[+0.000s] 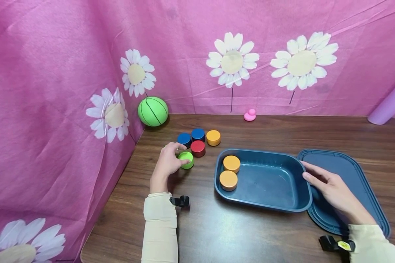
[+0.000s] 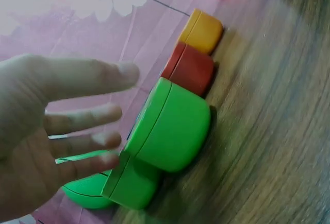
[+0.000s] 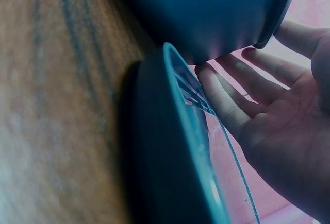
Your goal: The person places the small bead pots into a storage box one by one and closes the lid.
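In the head view my left hand (image 1: 168, 162) reaches over a small green round container (image 1: 185, 160) with thumb and fingers spread. The left wrist view has those fingers extended beside two green round containers (image 2: 170, 126), apparently not gripping either. Close by stand a red round container (image 1: 198, 148), two blue ones (image 1: 198, 134) and an orange one (image 1: 213, 137). My right hand (image 1: 330, 190) holds the right end of a dark blue rectangular tub (image 1: 266, 207), thumb at the rim and fingers against the outer wall. Inside the tub's left end sit two orange round containers (image 1: 232, 164).
A dark blue lid (image 1: 352, 182) lies partly under the tub's right end. Toward the back are a green ball (image 1: 153, 111), a pink rubber duck (image 1: 249, 115) and a purple bottle (image 1: 388, 104). Pink flowered cloth (image 1: 184, 47) borders the wooden table (image 1: 197, 233) behind and at left.
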A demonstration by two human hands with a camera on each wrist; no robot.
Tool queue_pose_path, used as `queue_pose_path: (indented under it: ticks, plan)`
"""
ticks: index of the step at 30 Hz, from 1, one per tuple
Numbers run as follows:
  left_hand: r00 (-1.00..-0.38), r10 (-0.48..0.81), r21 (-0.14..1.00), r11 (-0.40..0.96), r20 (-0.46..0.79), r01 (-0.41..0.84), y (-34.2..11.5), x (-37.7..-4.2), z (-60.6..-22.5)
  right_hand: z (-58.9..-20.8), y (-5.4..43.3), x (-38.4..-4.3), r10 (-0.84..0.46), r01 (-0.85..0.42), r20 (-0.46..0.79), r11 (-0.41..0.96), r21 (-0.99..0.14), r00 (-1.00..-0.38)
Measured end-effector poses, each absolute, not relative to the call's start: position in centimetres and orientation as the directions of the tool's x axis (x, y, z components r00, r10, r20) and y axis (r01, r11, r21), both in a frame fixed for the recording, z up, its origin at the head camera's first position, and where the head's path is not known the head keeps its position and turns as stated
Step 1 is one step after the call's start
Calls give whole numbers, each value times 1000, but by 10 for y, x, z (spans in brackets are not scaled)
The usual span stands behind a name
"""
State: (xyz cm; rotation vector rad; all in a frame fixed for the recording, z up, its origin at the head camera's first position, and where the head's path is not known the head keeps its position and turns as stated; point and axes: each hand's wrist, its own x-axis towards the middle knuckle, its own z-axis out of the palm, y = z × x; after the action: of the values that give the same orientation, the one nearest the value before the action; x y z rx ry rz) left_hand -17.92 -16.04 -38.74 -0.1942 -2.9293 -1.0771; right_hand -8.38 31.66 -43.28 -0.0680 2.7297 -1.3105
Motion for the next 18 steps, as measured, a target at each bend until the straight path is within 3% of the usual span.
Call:
queue_pose_path:
  ticks: [5, 18]
  plan:
    - [-992, 123, 578, 812, -25, 86, -156, -181, -391, -432, 316, -83, -89, 14, -90, 632, -775, -992]
    - [-987, 145, 558, 826, -73, 80, -150, -182, -390, -428, 315, -83, -86, 40, -120, 625, -780, -989]
